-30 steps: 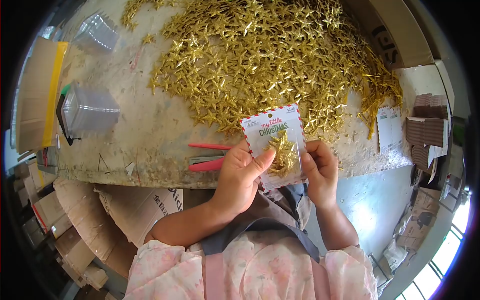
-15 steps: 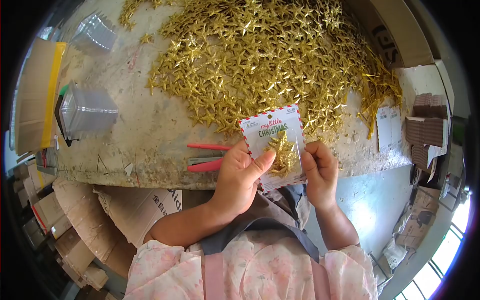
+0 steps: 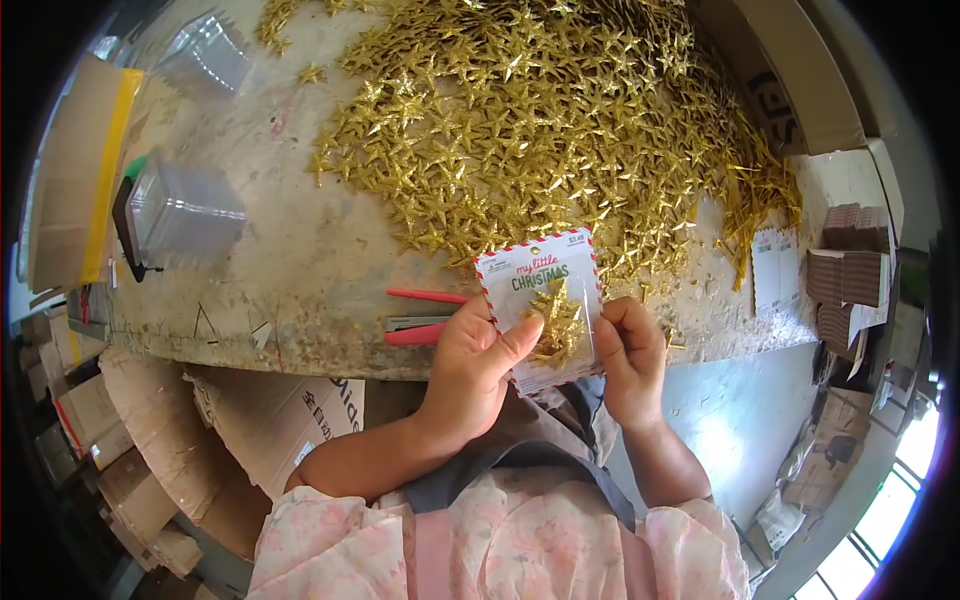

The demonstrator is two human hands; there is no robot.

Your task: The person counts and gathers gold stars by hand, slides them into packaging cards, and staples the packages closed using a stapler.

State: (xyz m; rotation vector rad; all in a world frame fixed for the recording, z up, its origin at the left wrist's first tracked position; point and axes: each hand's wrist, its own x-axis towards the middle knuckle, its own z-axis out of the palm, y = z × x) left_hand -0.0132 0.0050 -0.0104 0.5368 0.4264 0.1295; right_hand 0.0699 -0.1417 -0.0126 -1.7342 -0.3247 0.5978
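Observation:
A white card (image 3: 507, 262) with a red-striped edge and the words "my little Christmas" is held upright between my two hands. Gold glitter stars (image 3: 560, 325) sit on its lower half, under what looks like clear plastic. My left hand (image 3: 474, 365) grips the card's left side, its thumb lying across the front by the stars. The right edge is pinched by my right hand (image 3: 632, 362) between thumb and curled fingers. Just left of my left hand lies a pink-handled stapler (image 3: 415, 334), partly hidden by that hand. Beyond the card spreads a large pile of gold stars (image 3: 500, 130).
Stacked clear plastic trays (image 3: 185, 212) stand at the left of the worn table (image 3: 300, 320). Two white cards (image 3: 775, 270) lie at the right, beside stacks of striped cards (image 3: 850, 275). A cardboard box (image 3: 785, 70) borders the pile, and flattened cardboard (image 3: 275, 420) leans below the table edge.
The card has come slightly lower and nearer my body, still in both hands. The table scene has shifted a little in view.

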